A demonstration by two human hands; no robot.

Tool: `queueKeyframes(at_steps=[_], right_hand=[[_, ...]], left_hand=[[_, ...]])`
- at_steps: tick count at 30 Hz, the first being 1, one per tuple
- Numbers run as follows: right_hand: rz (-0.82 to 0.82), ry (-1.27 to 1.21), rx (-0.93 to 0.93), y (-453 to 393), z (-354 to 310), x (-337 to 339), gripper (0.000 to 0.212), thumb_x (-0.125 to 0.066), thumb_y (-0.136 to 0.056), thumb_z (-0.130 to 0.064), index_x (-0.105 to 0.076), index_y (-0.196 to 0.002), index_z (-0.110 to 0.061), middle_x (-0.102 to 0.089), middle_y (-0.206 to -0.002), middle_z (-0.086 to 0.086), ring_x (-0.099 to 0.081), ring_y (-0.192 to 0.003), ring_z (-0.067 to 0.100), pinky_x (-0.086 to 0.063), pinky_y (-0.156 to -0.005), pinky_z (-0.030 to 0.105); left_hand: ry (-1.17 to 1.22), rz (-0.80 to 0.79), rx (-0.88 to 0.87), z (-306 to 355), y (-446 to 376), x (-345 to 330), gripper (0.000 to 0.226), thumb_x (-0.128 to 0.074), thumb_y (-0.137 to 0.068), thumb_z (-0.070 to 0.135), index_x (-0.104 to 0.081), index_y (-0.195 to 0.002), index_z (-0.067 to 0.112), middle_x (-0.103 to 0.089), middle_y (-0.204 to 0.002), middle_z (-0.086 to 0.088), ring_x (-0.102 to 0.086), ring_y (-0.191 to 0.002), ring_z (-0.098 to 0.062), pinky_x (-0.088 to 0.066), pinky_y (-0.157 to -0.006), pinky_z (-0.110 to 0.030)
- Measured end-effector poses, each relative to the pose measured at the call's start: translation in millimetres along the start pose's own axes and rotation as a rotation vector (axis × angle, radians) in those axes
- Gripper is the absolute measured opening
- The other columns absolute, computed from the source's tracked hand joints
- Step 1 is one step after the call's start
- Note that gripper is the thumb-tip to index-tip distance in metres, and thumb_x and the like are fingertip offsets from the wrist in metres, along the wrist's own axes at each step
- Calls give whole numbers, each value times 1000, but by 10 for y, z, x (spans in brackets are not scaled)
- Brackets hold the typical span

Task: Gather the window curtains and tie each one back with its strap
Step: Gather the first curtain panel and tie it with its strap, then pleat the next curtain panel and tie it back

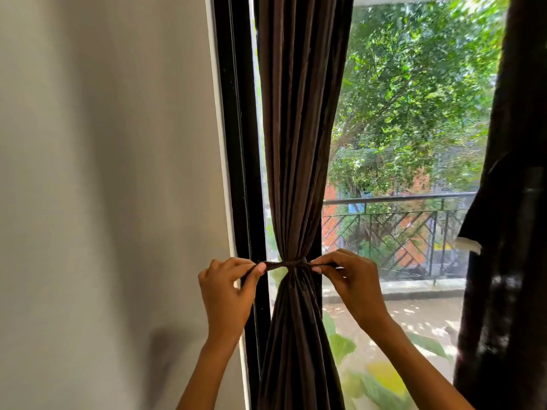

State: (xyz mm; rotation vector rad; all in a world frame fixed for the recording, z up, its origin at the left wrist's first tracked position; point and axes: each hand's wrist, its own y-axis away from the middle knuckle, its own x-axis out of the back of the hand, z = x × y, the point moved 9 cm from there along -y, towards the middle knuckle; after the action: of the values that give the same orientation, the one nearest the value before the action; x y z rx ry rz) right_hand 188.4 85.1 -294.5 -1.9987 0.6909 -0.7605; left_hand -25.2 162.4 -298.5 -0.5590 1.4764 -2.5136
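Note:
A dark brown curtain (299,143) hangs at the left side of the window, bunched into a narrow waist. A thin strap (291,264) of the same cloth runs tight around that waist. My left hand (226,291) pinches the strap's left end between thumb and fingers. My right hand (352,279) pinches the right end, and the two ends are stretched apart horizontally. A second dark curtain (509,202) hangs loose along the right edge of the view, its strap not visible.
A plain grey wall (103,173) fills the left. The black window frame (236,143) stands just left of the curtain. Through the glass I see trees and a balcony railing (399,226).

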Motion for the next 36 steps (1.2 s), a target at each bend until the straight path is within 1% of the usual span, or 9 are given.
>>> queueKeyframes(at_steps=[2,5,11,14,17,21,25,32,36], right_hand=[[27,-12,-19,38,-3,0,16,-73,-78,0,-74,-83,-15,-68,-78,-9,-66,-75,3,-55,-65,21],[21,-3,-32,118,-40,-26,13,-69,-82,-1,-71,-86,-13,-65,-82,-7,-63,-78,4,-52,-68,15],[-51,172,-70,283,-61,72,18,-68,-85,-20,-67,-102,-25,-65,-96,-16,-64,-85,3,-57,-70,33],[16,277,-67,296,-107,300,17,-68,-86,-22,-67,-103,-25,-66,-99,-13,-66,-82,11,-57,-68,39],[57,259,-81,259,-105,661,13,-68,-86,-22,-70,-99,-22,-69,-97,-7,-68,-78,18,-57,-67,44],[131,279,-85,126,-76,1405,9,-66,-87,-22,-71,-93,-20,-72,-92,-5,-69,-82,17,-57,-71,45],[245,341,-34,-109,-129,2544,10,-66,-84,-19,-71,-92,-21,-73,-86,-6,-70,-78,14,-57,-67,43],[492,422,92,-715,-361,4675,3,-69,-84,-20,-72,-83,-19,-73,-75,-3,-67,-68,9,-54,-65,34],[573,432,105,-1221,-473,5396,5,-69,-83,-22,-72,-83,-18,-69,-70,-4,-65,-67,15,-50,-64,35]], left_hand=[[41,-20,17,25,29,-38,22,-65,-83,45,-73,-77,25,-63,-74,19,-55,-73,-3,-49,-69,-36],[73,-55,-5,73,73,-72,17,-65,-85,38,-72,-82,22,-62,-77,17,-57,-73,-4,-51,-62,-23],[28,-57,-70,375,158,-19,24,-60,-84,50,-67,-91,28,-60,-87,20,-56,-84,1,-45,-67,-7],[11,35,-127,641,170,43,27,-62,-84,42,-67,-102,23,-62,-99,16,-53,-95,2,-44,-80,-7],[33,99,-199,1068,185,2,17,-61,-90,27,-67,-103,17,-65,-100,9,-53,-95,-1,-42,-84,-10],[115,70,-240,1752,156,-273,14,-61,-92,18,-67,-102,13,-66,-99,4,-56,-95,-11,-44,-83,-19],[208,52,-231,2588,47,-730,16,-60,-88,23,-67,-100,13,-68,-96,0,-62,-91,-22,-45,-80,-30],[393,76,-191,4119,-388,-1507,24,-57,-83,37,-66,-96,20,-68,-89,4,-64,-83,-19,-50,-74,-36],[372,96,-168,4671,-868,-1709,14,-65,-87,29,-66,-93,16,-69,-87,1,-63,-81,-21,-49,-72,-34]])
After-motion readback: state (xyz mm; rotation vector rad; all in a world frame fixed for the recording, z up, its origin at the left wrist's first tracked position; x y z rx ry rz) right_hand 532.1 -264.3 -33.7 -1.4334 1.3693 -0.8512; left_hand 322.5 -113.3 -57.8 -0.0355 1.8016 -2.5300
